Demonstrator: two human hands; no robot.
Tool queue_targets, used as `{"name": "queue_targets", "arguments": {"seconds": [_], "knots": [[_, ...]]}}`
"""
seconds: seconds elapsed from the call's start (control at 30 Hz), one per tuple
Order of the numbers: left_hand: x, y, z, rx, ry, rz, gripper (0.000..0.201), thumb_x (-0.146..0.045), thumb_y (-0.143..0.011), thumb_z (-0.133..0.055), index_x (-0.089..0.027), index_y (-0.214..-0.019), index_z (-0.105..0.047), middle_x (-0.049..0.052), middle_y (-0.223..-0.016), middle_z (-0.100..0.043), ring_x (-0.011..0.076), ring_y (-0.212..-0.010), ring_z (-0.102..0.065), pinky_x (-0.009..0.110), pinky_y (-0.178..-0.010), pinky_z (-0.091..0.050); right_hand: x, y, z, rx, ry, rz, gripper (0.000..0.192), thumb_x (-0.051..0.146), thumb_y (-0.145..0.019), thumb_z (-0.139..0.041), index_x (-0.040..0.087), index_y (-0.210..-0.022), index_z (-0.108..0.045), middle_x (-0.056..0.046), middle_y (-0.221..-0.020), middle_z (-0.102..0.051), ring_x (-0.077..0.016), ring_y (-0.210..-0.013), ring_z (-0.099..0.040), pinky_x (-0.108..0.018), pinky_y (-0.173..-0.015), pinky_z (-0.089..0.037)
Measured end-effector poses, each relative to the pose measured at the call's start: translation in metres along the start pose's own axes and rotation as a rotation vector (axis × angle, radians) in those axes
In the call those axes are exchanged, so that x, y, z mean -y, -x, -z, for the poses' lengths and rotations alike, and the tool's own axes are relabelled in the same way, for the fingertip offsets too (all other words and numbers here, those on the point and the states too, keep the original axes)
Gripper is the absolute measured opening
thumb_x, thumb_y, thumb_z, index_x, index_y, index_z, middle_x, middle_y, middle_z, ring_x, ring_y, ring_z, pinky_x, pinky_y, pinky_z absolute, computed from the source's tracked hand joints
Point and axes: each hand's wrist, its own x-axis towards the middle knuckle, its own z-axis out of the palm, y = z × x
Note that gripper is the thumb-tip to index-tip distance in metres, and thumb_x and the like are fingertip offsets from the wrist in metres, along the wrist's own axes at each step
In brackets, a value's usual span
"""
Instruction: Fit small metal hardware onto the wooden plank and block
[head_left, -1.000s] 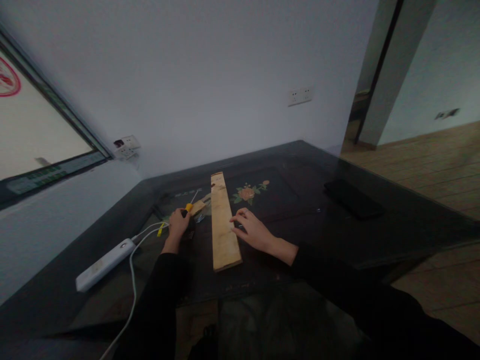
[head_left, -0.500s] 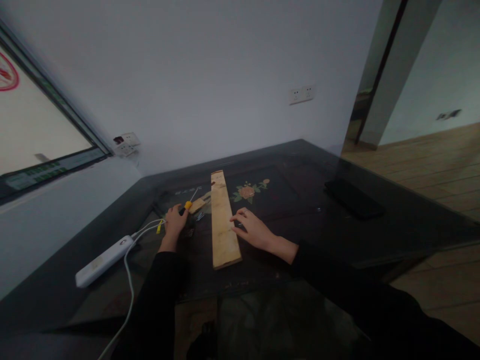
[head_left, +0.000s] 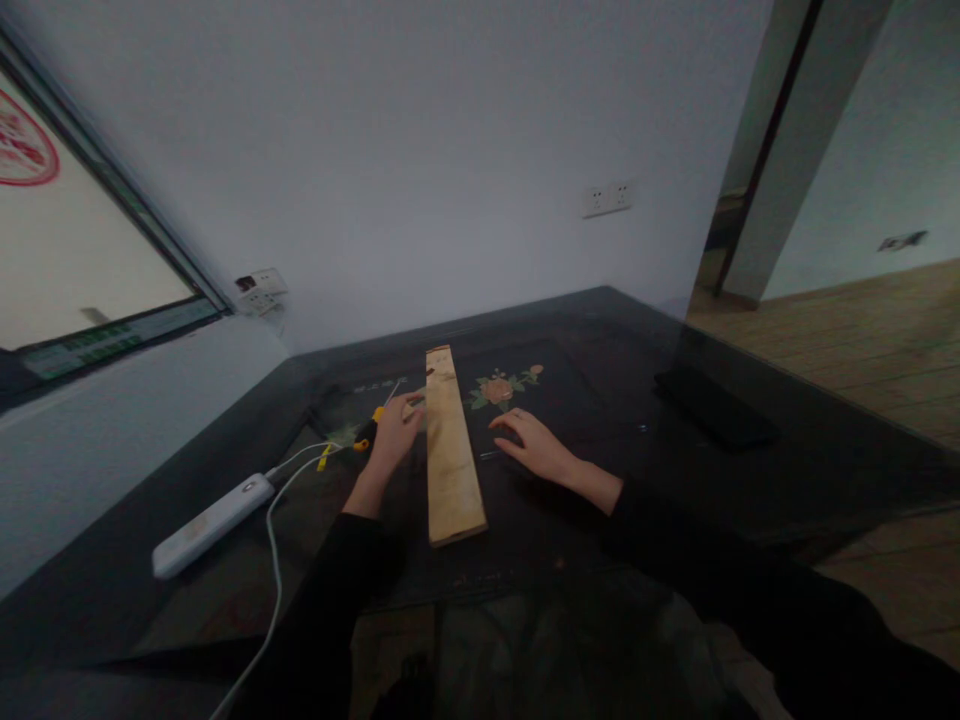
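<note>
A long pale wooden board (head_left: 452, 450) lies lengthwise on the dark table (head_left: 600, 400). My left hand (head_left: 394, 432) reaches in from its left side, fingers curved and apart, over a small wooden piece that it mostly hides. Whether the fingertips touch that piece is unclear. Just left of this hand lies a screwdriver (head_left: 366, 432) with a black and yellow handle, its shaft pointing away. To the right of the board, my right hand (head_left: 534, 446) hovers with bent, spread fingers and holds nothing. A thin shiny object (head_left: 489, 456) lies between it and the board.
At the left rests a white power strip (head_left: 212, 525), its cable (head_left: 274, 560) trailing over the near edge. A yellow tag (head_left: 324, 458) hangs on a thinner cord. A dark flat object (head_left: 716, 408) lies at the right. The wall (head_left: 450, 200) bounds the far side.
My left hand has left the screwdriver handle and moved right, covering the small wooden piece and small metal parts. My right hand has drawn away from the board's right edge.
</note>
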Motion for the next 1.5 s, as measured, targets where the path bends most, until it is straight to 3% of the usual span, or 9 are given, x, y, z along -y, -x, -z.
{"name": "queue_targets", "arguments": {"seconds": [0.1, 0.3, 0.53, 0.9, 1.0, 1.07, 1.2, 1.3, 1.5], "knots": [[-0.02, 0.019, -0.028, 0.216, -0.012, -0.066, 0.033, -0.034, -0.082, -0.066, -0.02, -0.111, -0.07, 0.014, -0.12, -0.067, 0.0306, -0.121, -0.058, 0.048, -0.111, -0.04, -0.026, 0.007, 0.019, -0.024, 0.008, -0.056, 0.02, 0.02, -0.089, -0.059, 0.018, -0.107, -0.066, -0.008, -0.103, -0.065, -0.0192, -0.097, -0.061, -0.04, -0.091, -0.05], [-0.051, 0.048, -0.049, 0.38, -0.193, -0.018, 0.045, -0.033, -0.082, -0.064, -0.028, -0.128, -0.065, 0.015, -0.147, -0.049, 0.0379, -0.143, -0.036, 0.061, -0.11, -0.036, -0.063, 0.022, 0.053, -0.089, 0.031, -0.164, 0.017, 0.021, -0.087, -0.058, 0.018, -0.1, -0.068, -0.007, -0.097, -0.064, -0.0173, -0.087, -0.062, -0.034, -0.079, -0.051], [-0.061, 0.043, -0.041, 0.343, -0.247, 0.035, 0.051, -0.023, -0.077, -0.062, -0.027, -0.128, -0.064, 0.014, -0.159, -0.036, 0.0403, -0.146, -0.032, 0.063, -0.106, -0.04, -0.071, 0.022, 0.054, -0.131, -0.014, -0.201, 0.026, 0.019, -0.086, -0.056, 0.016, -0.11, -0.065, -0.006, -0.092, -0.061, -0.0156, -0.08, -0.058, -0.031, -0.072, -0.049], [-0.052, 0.029, -0.024, 0.326, -0.247, -0.001, 0.046, -0.025, -0.081, -0.064, -0.025, -0.128, -0.064, 0.016, -0.153, -0.044, 0.0406, -0.144, -0.036, 0.066, -0.111, -0.032, -0.072, 0.021, 0.053, -0.135, 0.0, -0.181, 0.021, 0.022, -0.089, -0.053, 0.016, -0.106, -0.064, -0.006, -0.09, -0.064, -0.0162, -0.08, -0.059, -0.03, -0.073, -0.046], [-0.079, 0.037, -0.016, 0.267, -0.11, -0.147, 0.03, -0.023, -0.09, -0.055, -0.021, -0.118, -0.064, 0.013, -0.132, -0.062, 0.0305, -0.127, -0.055, 0.052, -0.109, -0.04, -0.065, 0.025, 0.055, -0.121, 0.049, -0.155, 0.016, 0.028, -0.093, -0.05, 0.017, -0.093, -0.062, -0.006, -0.088, -0.065, -0.0162, -0.079, -0.059, -0.029, -0.074, -0.044], [-0.105, 0.054, -0.019, 0.297, -0.015, -0.244, 0.02, -0.022, -0.096, -0.045, -0.019, -0.101, -0.065, 0.009, -0.105, -0.07, 0.0222, -0.101, -0.065, 0.037, -0.092, -0.051, -0.056, 0.032, 0.057, -0.062, 0.16, -0.079, 0.023, 0.03, -0.096, -0.045, 0.018, -0.082, -0.058, -0.006, -0.083, -0.064, -0.0164, -0.078, -0.058, -0.029, -0.073, -0.042], [-0.146, 0.101, -0.04, 0.578, -0.051, -0.599, 0.024, -0.026, -0.099, -0.045, -0.019, -0.081, -0.06, 0.003, -0.081, -0.068, 0.0158, -0.074, -0.063, 0.025, -0.067, -0.046, -0.034, 0.052, 0.057, 0.168, 0.411, 0.191, 0.031, 0.025, -0.098, -0.041, 0.017, -0.075, -0.059, -0.006, -0.076, -0.065, -0.0155, -0.073, -0.056, -0.028, -0.068, -0.036], [-0.153, 0.121, -0.054, 0.759, -0.116, -0.924, 0.021, -0.03, -0.095, -0.055, -0.019, -0.078, -0.061, 0.002, -0.075, -0.068, 0.0145, -0.068, -0.061, 0.024, -0.059, -0.04, -0.016, 0.059, 0.055, 0.267, 0.515, 0.219, 0.03, 0.022, -0.095, -0.045, 0.016, -0.071, -0.063, -0.006, -0.072, -0.067, -0.0135, -0.068, -0.056, -0.028, -0.063, -0.03], [-0.145, 0.117, -0.056, 0.736, -0.184, -0.842, 0.026, -0.03, -0.096, -0.055, -0.019, -0.074, -0.061, 0.001, -0.068, -0.067, 0.0134, -0.062, -0.061, 0.024, -0.055, -0.034, 0.005, 0.055, 0.048, 0.441, 0.608, 0.11, 0.029, 0.024, -0.095, -0.051, 0.015, -0.074, -0.07, -0.007, -0.076, -0.073, -0.0131, -0.066, -0.06, -0.03, -0.06, -0.024]]}}
